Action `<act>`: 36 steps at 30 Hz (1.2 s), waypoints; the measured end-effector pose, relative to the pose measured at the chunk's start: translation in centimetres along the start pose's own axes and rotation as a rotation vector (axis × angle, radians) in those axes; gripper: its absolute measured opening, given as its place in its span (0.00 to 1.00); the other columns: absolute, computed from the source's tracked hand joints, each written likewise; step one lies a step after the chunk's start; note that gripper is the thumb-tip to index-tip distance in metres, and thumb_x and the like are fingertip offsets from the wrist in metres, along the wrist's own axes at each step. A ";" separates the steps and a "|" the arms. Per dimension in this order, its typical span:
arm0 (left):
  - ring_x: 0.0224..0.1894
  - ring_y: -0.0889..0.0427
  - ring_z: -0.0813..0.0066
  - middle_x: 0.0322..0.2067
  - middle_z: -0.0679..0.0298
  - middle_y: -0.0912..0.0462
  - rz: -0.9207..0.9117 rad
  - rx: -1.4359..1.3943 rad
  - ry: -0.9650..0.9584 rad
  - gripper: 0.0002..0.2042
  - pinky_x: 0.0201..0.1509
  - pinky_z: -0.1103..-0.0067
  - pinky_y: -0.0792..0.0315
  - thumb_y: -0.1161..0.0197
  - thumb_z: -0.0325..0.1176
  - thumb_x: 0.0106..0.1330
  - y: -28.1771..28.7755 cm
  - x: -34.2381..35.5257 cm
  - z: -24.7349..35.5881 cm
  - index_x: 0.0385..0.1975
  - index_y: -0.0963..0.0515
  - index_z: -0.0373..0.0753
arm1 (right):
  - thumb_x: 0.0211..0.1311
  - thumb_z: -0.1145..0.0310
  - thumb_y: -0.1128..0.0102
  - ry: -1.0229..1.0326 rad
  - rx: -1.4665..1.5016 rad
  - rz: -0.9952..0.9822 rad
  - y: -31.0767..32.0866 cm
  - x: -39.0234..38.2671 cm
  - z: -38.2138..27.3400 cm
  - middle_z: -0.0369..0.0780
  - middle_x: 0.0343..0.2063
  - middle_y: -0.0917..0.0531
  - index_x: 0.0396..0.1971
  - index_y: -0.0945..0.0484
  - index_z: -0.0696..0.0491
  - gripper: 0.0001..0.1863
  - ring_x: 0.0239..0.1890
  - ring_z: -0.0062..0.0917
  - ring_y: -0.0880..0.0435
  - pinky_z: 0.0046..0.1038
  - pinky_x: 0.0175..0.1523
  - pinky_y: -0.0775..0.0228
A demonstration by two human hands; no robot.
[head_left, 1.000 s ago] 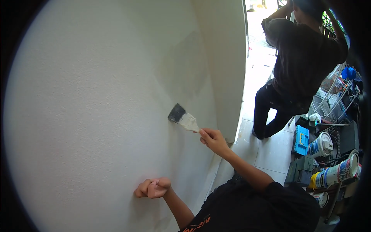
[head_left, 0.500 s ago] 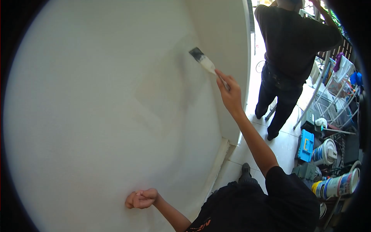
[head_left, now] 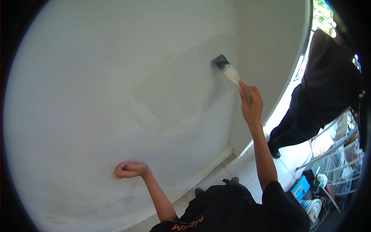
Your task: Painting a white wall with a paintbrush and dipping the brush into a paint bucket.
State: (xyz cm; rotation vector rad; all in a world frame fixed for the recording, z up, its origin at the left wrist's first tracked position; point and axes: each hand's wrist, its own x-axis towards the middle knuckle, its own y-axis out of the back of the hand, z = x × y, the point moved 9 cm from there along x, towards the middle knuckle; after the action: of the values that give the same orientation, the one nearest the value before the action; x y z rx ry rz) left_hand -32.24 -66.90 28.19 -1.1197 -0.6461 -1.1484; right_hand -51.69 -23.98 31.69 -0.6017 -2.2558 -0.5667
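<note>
My right hand is closed around the handle of a paintbrush. The brush has a pale, paint-smeared body and wide dark bristles, which point up and left close against the white wall. Whether the bristle tips touch the wall is hard to tell. Around and left of the brush, a greyish, damp-looking patch spreads over the wall up to the corner. Lower left, my left hand is curled into a loose fist near the wall, and nothing shows in it.
A side wall meets the painted wall at the right. Beyond it stands a person in dark clothes. A metal drying rack, a blue toolbox and a white bucket crowd the lower right. A baseboard ledge borders the tiled floor.
The view has swung left, so the wall corner and the person appear farther right. My right hand still grips the paintbrush near the corner; my left hand stays curled by the wall.
</note>
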 end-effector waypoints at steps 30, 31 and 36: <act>0.35 0.42 0.67 0.28 0.64 0.37 -0.150 0.363 -0.232 0.02 0.41 0.72 0.49 0.56 0.27 0.50 0.1 -1.1 1.4 0.22 0.36 0.41 | 0.69 0.65 0.60 -0.395 1.068 -0.813 -14.0 -13.8 -16.9 0.29 0.14 0.35 0.44 0.30 0.59 0.14 0.13 0.08 0.43 0.13 0.18 0.54; 0.35 0.42 0.67 0.28 0.64 0.36 -0.189 0.377 -0.273 0.03 0.41 0.71 0.49 0.55 0.26 0.49 -0.1 -1.8 1.5 0.22 0.35 0.41 | 0.69 0.65 0.60 -0.389 1.051 -0.796 -14.5 -13.8 -16.6 0.29 0.14 0.35 0.44 0.30 0.59 0.14 0.13 0.08 0.43 0.13 0.18 0.54; 0.34 0.40 0.66 0.27 0.65 0.35 -0.268 0.267 -0.292 0.03 0.40 0.71 0.49 0.52 0.28 0.47 0.4 -3.0 1.1 0.22 0.32 0.43 | 0.69 0.63 0.61 -0.403 0.796 -0.805 -14.0 -18.0 -12.8 0.28 0.15 0.39 0.42 0.26 0.58 0.16 0.17 0.11 0.45 0.15 0.22 0.51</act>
State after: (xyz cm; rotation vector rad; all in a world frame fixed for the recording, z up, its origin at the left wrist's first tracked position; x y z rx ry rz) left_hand -32.71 -64.77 25.87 -0.9978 -1.1699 -1.0913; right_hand -41.48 -46.72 23.62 0.6730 -2.7844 0.1570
